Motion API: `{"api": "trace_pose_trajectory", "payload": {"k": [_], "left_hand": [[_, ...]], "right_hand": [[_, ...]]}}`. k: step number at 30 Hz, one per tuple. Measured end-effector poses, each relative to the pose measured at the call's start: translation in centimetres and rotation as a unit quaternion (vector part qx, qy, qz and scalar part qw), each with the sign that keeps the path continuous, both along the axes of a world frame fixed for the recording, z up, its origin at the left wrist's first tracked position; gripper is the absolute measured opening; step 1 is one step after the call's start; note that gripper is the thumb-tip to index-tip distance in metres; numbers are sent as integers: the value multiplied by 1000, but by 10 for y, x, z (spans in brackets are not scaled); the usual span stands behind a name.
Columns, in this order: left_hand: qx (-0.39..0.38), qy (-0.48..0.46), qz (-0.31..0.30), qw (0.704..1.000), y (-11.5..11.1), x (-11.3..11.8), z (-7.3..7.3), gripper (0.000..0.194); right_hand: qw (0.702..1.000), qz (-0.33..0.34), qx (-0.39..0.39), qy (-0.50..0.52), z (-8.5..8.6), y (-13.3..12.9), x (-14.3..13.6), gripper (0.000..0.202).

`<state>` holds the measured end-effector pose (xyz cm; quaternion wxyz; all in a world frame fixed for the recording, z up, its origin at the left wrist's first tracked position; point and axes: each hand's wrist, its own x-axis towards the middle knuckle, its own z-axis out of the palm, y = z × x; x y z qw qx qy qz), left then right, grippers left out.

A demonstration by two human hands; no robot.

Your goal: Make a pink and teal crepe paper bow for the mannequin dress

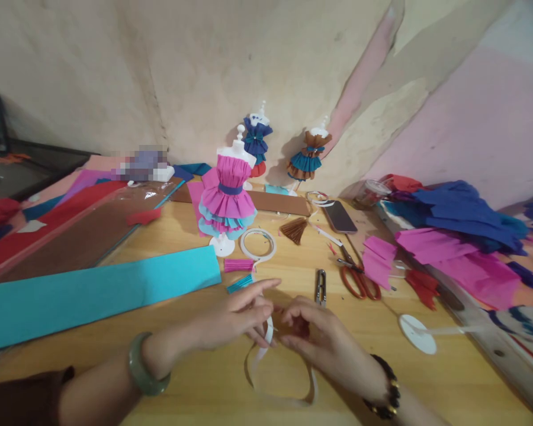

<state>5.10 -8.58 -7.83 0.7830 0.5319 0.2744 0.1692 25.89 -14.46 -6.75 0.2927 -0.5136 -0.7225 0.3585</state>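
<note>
My left hand (244, 313), blurred a little and with its index finger stretched out, has a narrow white strip of tape (269, 331) between thumb and fingers. The strip runs up towards a roll of tape (258, 244) and hangs in a loop over the table below. Close beside it, my right hand (315, 328) is curled with fingertips together at the strip; whatever they pinch is hidden. Beyond my hands lie a pleated magenta piece (238, 265) and a pleated turquoise piece (240, 284). Thread snips (321, 287) lie just past my right hand.
A mini dress form (230, 189) in magenta and turquoise stands ahead, with two more behind. Turquoise paper (102, 293) stretches across the left. Scissors (357, 272), a phone (340, 216), a brown tassel (294, 231), a white disc (417, 334) and heaped coloured paper (466, 213) lie right.
</note>
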Motion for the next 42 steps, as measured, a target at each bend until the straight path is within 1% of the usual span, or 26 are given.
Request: {"api": "trace_pose_trajectory", "payload": {"k": [2, 4, 7, 11, 13, 15, 16, 17, 18, 19, 20, 21, 22, 23, 24, 25, 26, 29, 33, 36, 39, 42], "left_hand": [[-2, -9, 0, 1000, 0, 0, 1, 61], [-7, -16, 1, 1000, -1, 1, 1, 63], [-20, -37, -11, 999, -1, 1, -1, 68], [-48, -84, -45, 994, 1, -1, 1, 82], [-45, -82, -53, 994, 1, -2, 5, 81], [-9, -50, -57, 997, 2, -4, 7, 75], [31, -20, -49, 998, 3, -5, 7, 68], [91, 18, -32, 995, 5, -6, 7, 62], [167, 64, -4, 984, 7, -7, 6, 56], [256, 112, 35, 960, 10, -9, 5, 52], [348, 160, 77, 921, 14, -10, 4, 48], [431, 202, 112, 873, 19, -11, 3, 45], [499, 236, 129, 824, 23, -13, 2, 43], [548, 263, 132, 783, 28, -14, 1, 40], [581, 283, 125, 753, 32, -15, 0, 38], [601, 299, 113, 733, 35, -16, -1, 36], [611, 310, 101, 721, 37, -17, -2, 33], [615, 327, 78, 713, 40, -17, -6, 25], [614, 347, 82, 704, 40, -17, -9, 10], [612, 350, 79, 705, 41, -16, -8, 13], [601, 352, 71, 714, 42, -16, -6, 16], [584, 356, 76, 725, 44, -15, -4, 19]], "right_hand": [[999, 19, 33, 24, -2, -2, -6, 6], [997, 30, 52, 41, -4, -3, -10, 2], [995, 30, 83, 51, -5, -4, -12, 12], [990, 46, 125, 45, -3, -6, -10, 13], [988, 61, 139, 35, -2, -8, -9, 14], [987, 65, 142, 18, -2, -10, -7, 14], [988, 63, 140, 10, -3, -11, -5, 14], [989, 58, 135, 2, -3, -11, -4, 13], [990, 52, 129, -3, -4, -11, -2, 13], [991, 46, 125, -6, -5, -11, -1, 13], [992, 42, 121, -7, -5, -10, 1, 12], [992, 39, 119, -6, -6, -10, 2, 12], [992, 39, 119, -4, -6, -9, 3, 12], [992, 38, 119, -2, -7, -8, 3, 12], [992, 40, 120, 0, -7, -8, 3, 11], [992, 43, 120, 2, -7, -7, 3, 11], [992, 45, 120, 3, -7, -7, 3, 12], [992, 43, 117, 8, -8, -8, 4, 12], [994, 28, 104, 19, -8, -8, 6, 11], [994, 22, 100, 33, -8, -8, 9, 10], [994, 26, 104, 37, -7, -8, 11, 11], [993, 16, 114, 38, -6, -7, 12, 10]]}}
